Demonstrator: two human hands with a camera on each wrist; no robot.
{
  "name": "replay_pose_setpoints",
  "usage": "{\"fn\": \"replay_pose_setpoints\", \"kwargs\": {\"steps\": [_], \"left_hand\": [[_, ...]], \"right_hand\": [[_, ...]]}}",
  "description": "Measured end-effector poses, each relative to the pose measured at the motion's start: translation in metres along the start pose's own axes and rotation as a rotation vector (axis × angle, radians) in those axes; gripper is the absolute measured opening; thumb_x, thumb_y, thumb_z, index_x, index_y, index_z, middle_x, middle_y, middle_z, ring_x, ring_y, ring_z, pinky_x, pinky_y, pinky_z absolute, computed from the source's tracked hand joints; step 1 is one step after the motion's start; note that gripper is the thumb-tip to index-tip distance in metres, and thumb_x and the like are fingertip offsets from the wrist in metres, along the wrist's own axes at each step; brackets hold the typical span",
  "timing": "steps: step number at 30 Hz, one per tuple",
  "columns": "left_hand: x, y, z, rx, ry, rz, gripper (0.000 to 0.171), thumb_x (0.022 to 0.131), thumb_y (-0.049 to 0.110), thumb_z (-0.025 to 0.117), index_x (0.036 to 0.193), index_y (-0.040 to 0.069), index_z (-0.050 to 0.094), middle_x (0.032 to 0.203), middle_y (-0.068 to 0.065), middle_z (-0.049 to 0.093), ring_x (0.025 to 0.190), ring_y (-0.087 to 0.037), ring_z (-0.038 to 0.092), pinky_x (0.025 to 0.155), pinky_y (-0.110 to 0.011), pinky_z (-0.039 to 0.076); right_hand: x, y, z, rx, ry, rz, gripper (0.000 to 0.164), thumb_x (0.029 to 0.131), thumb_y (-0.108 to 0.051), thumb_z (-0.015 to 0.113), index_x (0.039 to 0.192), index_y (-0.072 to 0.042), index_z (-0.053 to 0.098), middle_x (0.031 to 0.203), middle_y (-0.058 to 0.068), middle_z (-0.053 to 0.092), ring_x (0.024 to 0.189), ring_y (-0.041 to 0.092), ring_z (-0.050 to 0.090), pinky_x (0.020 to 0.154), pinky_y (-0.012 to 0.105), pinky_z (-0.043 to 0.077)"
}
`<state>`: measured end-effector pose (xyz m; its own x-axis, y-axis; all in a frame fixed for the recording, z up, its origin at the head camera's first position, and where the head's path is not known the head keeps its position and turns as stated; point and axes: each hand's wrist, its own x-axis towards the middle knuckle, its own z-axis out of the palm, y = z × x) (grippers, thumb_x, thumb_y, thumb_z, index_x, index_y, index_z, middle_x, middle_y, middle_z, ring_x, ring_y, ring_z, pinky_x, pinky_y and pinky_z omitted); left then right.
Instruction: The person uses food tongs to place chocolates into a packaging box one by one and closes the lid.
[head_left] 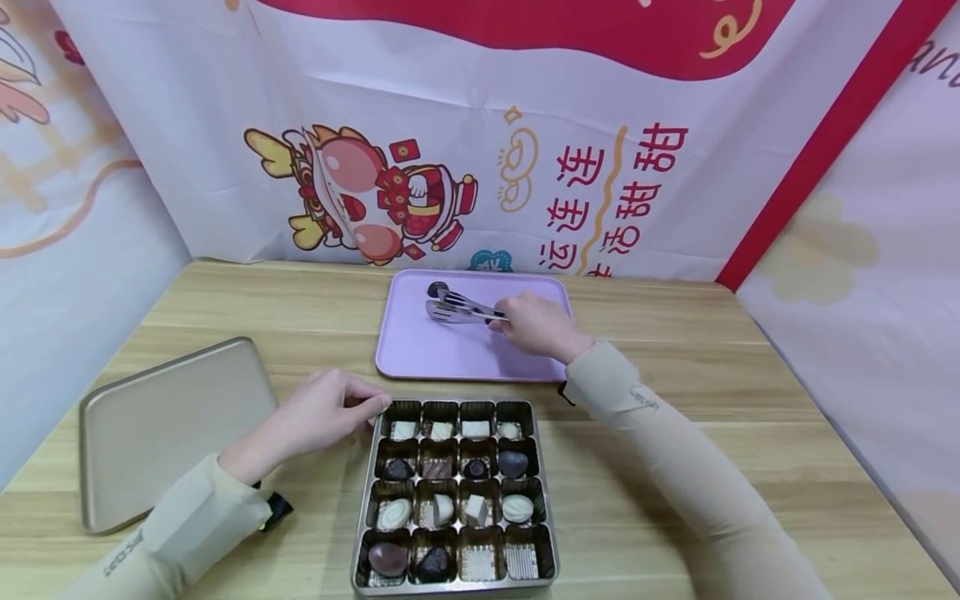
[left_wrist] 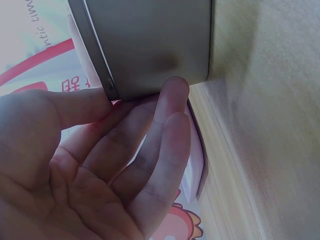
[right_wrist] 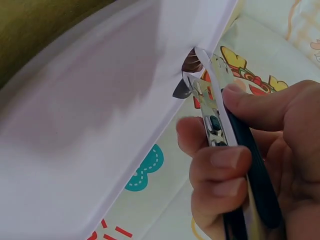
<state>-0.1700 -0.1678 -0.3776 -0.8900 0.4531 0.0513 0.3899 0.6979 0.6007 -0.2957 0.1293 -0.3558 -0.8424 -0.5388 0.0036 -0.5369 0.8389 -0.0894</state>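
My right hand (head_left: 536,323) grips a pair of metal serving tongs (head_left: 467,309) with dark handles (right_wrist: 252,170) over the lilac tray (head_left: 465,358). A dark round chocolate (head_left: 437,289) is at the tongs' tips, close over the tray's left part. With my left hand (head_left: 322,412) I hold the top left corner of a square metal tin (head_left: 360,533). In the left wrist view the thumb is at the tin's rim and the fingertips (left_wrist: 175,95) lie against its side (left_wrist: 155,45). White and dark chocolates sit in the tin's compartments; two at the front right show only ridged lining (head_left: 477,562).
A flat metal lid (head_left: 176,425) lies on the wooden table (head_left: 675,333) at the left, beside my left forearm. Behind the tray hangs a printed cloth (head_left: 465,100) with a cartoon dragon. My right sleeve (head_left: 675,450) reaches across the table right of the tin.
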Motion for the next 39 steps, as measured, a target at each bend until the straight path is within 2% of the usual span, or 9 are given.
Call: {"fn": "replay_pose_setpoints", "kwargs": {"steps": [8,18,28,32,39], "left_hand": [[-0.001,0.001,0.002,-0.003,-0.003,0.002,0.018,0.096,0.030,0.057,0.091,0.025,0.074,0.085,0.014,0.066,0.056,-0.008,0.050,0.076,-0.038,0.044],[-0.001,0.002,0.002,-0.003,0.001,0.006,0.018,0.096,0.029,0.057,0.094,0.023,0.074,0.093,0.011,0.067,0.062,-0.005,0.053,0.083,-0.042,0.043],[-0.002,0.001,0.003,0.001,0.014,0.006,0.018,0.096,0.029,0.058,0.093,0.024,0.074,0.094,0.010,0.067,0.068,-0.004,0.055,0.082,-0.041,0.044],[-0.003,0.001,0.002,-0.013,0.011,0.001,0.018,0.096,0.028,0.057,0.090,0.024,0.074,0.080,0.013,0.065,0.060,-0.006,0.053,0.076,-0.036,0.045],[-0.003,0.003,0.001,-0.006,0.015,-0.002,0.018,0.095,0.029,0.058,0.093,0.023,0.074,0.087,0.013,0.066,0.057,-0.007,0.050,0.076,-0.036,0.044]], "right_hand": [[-0.012,0.004,0.001,-0.019,0.066,-0.021,0.017,0.092,-0.029,0.063,0.085,-0.013,0.063,0.069,-0.003,0.055,0.062,0.015,0.052,0.057,0.031,0.042],[-0.037,0.010,-0.013,-0.007,0.131,-0.010,0.016,0.094,-0.029,0.061,0.083,-0.016,0.059,0.069,-0.003,0.053,0.060,0.015,0.050,0.051,0.031,0.040],[-0.065,0.015,-0.029,-0.021,0.171,0.001,0.021,0.095,-0.030,0.059,0.079,-0.017,0.052,0.065,-0.002,0.049,0.058,0.017,0.047,0.050,0.034,0.038],[-0.070,0.016,-0.035,-0.016,0.194,-0.020,0.019,0.095,-0.029,0.059,0.081,-0.016,0.053,0.065,-0.002,0.048,0.058,0.017,0.047,0.050,0.035,0.038],[-0.079,0.016,-0.042,-0.010,0.219,-0.037,0.018,0.095,-0.029,0.058,0.084,-0.017,0.053,0.063,-0.004,0.047,0.056,0.015,0.045,0.049,0.032,0.036]]}}
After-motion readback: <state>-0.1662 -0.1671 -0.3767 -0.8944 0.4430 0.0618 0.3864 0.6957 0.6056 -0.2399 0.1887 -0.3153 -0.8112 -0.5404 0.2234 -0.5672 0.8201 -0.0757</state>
